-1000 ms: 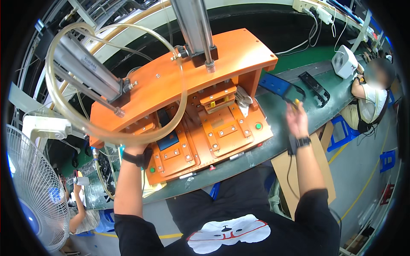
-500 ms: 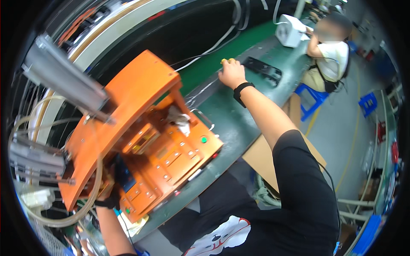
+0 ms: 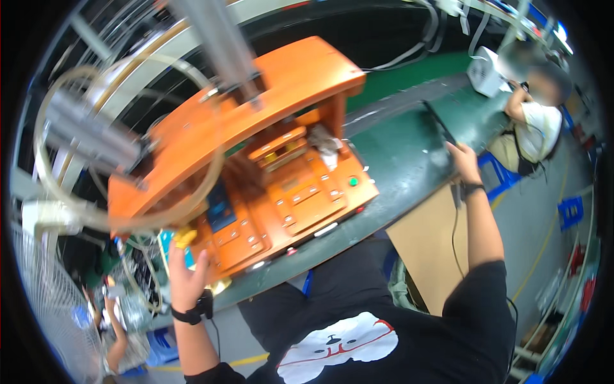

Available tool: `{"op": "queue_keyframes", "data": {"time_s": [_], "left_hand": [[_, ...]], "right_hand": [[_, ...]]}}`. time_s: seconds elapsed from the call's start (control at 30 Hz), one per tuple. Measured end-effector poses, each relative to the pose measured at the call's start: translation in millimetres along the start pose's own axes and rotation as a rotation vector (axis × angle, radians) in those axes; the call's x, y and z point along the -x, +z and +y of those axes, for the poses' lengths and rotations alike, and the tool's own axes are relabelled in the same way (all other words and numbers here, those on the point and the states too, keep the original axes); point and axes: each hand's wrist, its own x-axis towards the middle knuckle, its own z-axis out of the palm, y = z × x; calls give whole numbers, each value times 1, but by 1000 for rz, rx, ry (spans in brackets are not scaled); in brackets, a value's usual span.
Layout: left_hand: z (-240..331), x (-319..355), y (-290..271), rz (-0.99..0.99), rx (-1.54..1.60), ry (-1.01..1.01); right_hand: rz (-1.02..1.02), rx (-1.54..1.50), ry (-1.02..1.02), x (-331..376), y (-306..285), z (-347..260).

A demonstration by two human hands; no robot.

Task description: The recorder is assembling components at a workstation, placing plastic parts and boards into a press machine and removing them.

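My right hand is closed on the near end of a thin, long black flat part, which shows nearly edge-on above the green bench. What kind of part it is, I cannot make out. My left hand is beside the left front corner of an orange press fixture, thumb and fingers apart, with yellow covers on the fingertips. Nothing shows in it. A dark blue-black piece lies in the fixture's left bed. Each wrist wears a black band.
Grey air cylinders and a looped clear hose stand over the fixture. A white boxy device is at the bench's far right, near a seated person. A cardboard sheet is below the bench.
The black flat part, lying on the bench before, is now raised in my right hand, which has moved right and nearer. My left hand has come out from beside the fixture. The view has shifted.
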Motion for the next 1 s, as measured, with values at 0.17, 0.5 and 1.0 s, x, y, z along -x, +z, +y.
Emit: {"op": "queue_keyframes", "data": {"time_s": [0.17,0.5,1.0], "left_hand": [[13,57,4,105,154,-43],[89,107,56,-244,344,504],[-13,-1,11,-18,31,281]], "right_hand": [[-213,-1228,508,162,-8,-81],[-1674,-1192,522,348,137,-157],[-1449,-879,241,352,226,-176]]}}
